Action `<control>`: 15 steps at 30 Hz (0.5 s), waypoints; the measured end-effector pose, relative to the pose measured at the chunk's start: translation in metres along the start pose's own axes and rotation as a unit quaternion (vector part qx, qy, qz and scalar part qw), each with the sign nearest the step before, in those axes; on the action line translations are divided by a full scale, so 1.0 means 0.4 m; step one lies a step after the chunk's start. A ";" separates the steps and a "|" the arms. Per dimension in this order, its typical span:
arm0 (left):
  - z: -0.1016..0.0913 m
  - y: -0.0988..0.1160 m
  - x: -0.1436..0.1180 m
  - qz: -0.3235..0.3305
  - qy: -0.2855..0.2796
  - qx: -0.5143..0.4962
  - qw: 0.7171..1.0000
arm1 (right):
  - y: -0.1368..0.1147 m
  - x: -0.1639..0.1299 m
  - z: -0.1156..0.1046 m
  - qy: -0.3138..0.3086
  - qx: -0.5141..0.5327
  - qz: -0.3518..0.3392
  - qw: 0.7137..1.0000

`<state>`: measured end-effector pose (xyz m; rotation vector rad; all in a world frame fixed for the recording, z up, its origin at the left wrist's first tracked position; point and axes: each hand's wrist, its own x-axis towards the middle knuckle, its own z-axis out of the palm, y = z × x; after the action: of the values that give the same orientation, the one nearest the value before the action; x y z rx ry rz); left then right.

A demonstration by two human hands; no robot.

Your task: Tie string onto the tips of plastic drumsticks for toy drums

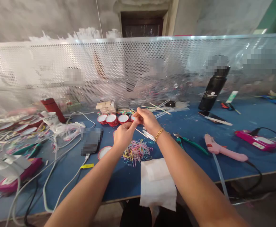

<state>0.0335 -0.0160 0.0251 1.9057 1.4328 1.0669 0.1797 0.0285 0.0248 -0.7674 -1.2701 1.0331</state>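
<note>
Above the middle of the blue table, my left hand [124, 135] and my right hand [149, 120] meet at the fingertips. Both are closed in a pinch; whatever they hold is too small or hidden to make out. A thin pale stick [141, 133] shows just below the fingers, and I cannot tell whether it is held. Beneath my hands lies a heap of coloured string loops [138, 152]. Stacked red-rimmed white discs [111, 119] stand behind my left hand, and a single red-rimmed disc [104, 152] lies left of that forearm.
A white cloth [157, 176] hangs over the front edge. Green-handled pliers [194, 144], a pink glue gun [225, 150] and a black bottle [213, 90] are on the right. Leftward are a phone [92, 142], trailing cables, a red bottle [53, 109] and clutter. A perforated metal panel [138, 69] runs behind.
</note>
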 end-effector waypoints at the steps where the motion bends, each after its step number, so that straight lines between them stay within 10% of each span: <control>1: 0.005 0.005 -0.009 0.002 -0.001 0.007 1.000 | 0.001 0.002 -0.002 0.018 0.004 0.001 1.000; 5: 0.021 0.017 -0.032 0.072 -0.017 0.012 0.997 | 0.013 0.012 -0.012 0.074 0.009 0.018 0.997; 10: 0.020 0.041 -0.064 0.201 -0.172 0.085 0.960 | 0.029 0.022 -0.025 0.111 0.006 0.025 0.993; 15: 0.026 0.072 -0.132 0.199 -0.276 0.256 0.905 | 0.045 0.032 -0.026 0.127 -0.014 0.024 0.991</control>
<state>0.0508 -0.0744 0.0274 2.6766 1.0717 0.2304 0.1865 0.0478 0.0116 -0.9249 -1.0534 0.9249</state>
